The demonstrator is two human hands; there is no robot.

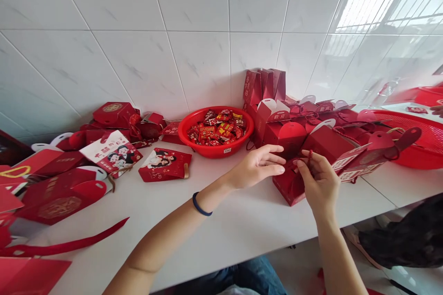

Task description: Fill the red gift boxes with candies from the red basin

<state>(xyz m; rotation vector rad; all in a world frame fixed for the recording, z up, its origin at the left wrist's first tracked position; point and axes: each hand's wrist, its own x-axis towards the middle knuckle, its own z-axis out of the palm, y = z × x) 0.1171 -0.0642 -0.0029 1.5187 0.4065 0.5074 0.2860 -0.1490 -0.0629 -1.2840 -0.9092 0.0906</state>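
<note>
A dark red gift box (290, 192) rests on the white table, near its front edge. My right hand (320, 184) is over the box's right side, thumb and forefinger pinching a thin red cord (310, 153) at its top. From the left, my left hand (258, 166) reaches to the same box with its fingers stretched and apart. Its fingertips are close to the box's top edge; whether they touch it I cannot tell. Part of the box's top is hidden by my hands.
A red basin (221, 150) of wrapped sweets stands by the tiled wall. Behind my right hand crowd several red boxes (323, 140), beside a red plastic basket (420, 154). More boxes (65, 200) and a flat printed one (164, 166) lie left. A person's leg (404, 235) shows at right.
</note>
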